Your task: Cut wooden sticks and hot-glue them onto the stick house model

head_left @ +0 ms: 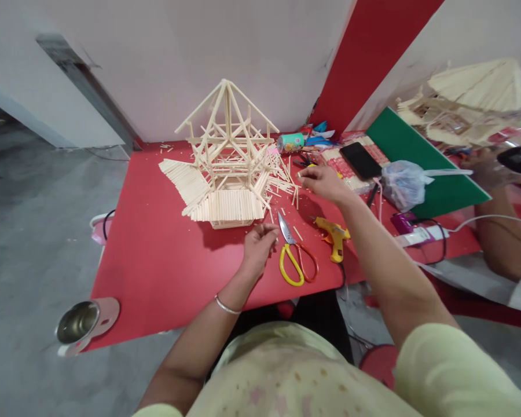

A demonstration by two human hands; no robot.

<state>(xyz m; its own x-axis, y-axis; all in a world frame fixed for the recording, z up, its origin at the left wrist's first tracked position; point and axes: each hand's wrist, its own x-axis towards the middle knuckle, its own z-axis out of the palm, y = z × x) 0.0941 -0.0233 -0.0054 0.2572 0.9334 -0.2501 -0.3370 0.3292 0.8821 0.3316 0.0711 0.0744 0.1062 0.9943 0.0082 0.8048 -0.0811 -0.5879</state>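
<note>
A model house of thin wooden sticks (226,168) stands on the red table (156,266), with slatted roof panels at its front and left. My left hand (259,246) rests on the table just in front of the model, its fingers curled round a small stick. My right hand (323,182) reaches over the loose sticks (282,179) at the model's right side, fingers pinched on a stick. Yellow-and-red handled scissors (293,255) lie between my hands, and a yellow glue gun (335,236) lies under my right forearm.
A black phone (361,160), a plastic bag (403,184), a green board (421,156) and a power strip (421,234) sit to the right. Another person's arm (499,231) and a second stick model (469,104) are at far right. A metal cup (77,322) stands at the table's near-left corner.
</note>
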